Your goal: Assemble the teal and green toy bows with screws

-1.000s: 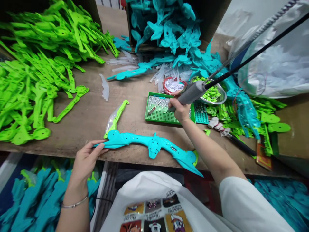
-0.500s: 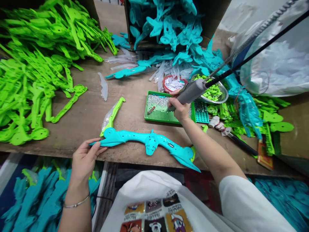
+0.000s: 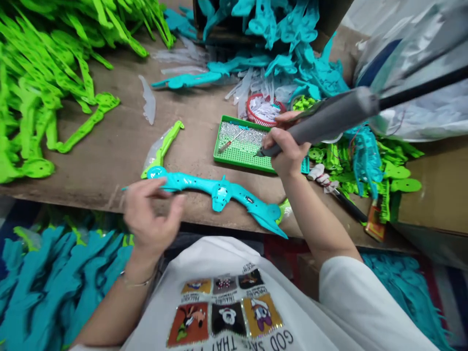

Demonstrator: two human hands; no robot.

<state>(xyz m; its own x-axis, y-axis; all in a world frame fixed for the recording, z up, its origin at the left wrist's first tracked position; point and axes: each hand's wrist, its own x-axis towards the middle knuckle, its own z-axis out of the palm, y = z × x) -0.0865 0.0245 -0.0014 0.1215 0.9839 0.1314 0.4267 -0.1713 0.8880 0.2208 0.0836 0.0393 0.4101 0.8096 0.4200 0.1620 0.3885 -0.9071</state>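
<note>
Head view: your right hand is clamping the grey cylindrical tool over the green plastic tray; your left hand, fingers apart, is risking brushing askew the turquoise bow-shaped plastic part nearer you.

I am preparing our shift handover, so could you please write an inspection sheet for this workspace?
Surface: brown table, small dark marks.
Work in hand: blue bow-shaped part lying near the front edge, green pieces at its ends.
Clutter: green parts heaped at left; loose clear piece; screwdriver in the green tray.
Hands: left hand blurred, fingers apart, by the part's left end, contact unclear; right hand grips a grey power tool.
Cables: black cord runs from the tool toward upper right.
Surroundings: cardboard box at right; blue parts below table level.
</note>
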